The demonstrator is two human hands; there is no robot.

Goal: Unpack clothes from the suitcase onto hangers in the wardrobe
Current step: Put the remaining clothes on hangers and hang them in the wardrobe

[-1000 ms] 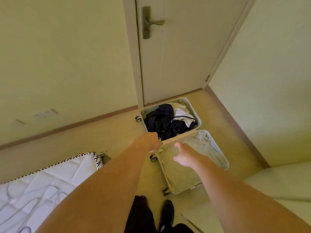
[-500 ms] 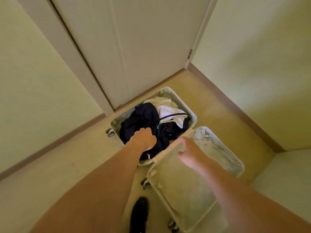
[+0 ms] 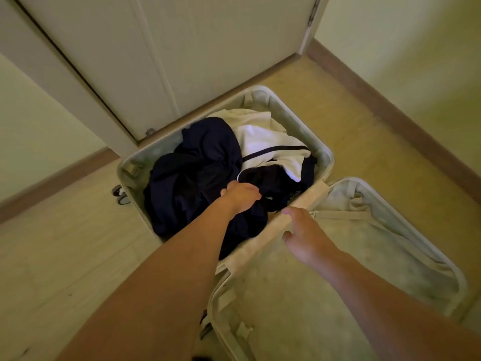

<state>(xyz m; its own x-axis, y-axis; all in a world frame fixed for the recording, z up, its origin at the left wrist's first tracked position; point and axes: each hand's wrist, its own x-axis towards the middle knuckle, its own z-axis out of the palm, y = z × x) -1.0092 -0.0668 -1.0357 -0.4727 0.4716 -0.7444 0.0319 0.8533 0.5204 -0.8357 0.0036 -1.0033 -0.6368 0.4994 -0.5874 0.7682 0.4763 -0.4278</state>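
First grab — left hand point(image 3: 240, 195) curls into the dark clothes point(image 3: 197, 168) in the open suitcase point(image 3: 326, 155) on the floor, right hand point(image 3: 303, 230) loose-fingered over the hinge. Next: lift one piece free.

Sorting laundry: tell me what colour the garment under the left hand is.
Dark navy garment, nearly black, gripped by the left hand; head view.

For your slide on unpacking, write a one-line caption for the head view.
Left hand grips dark clothes in the open suitcase; right hand hovers open beside.
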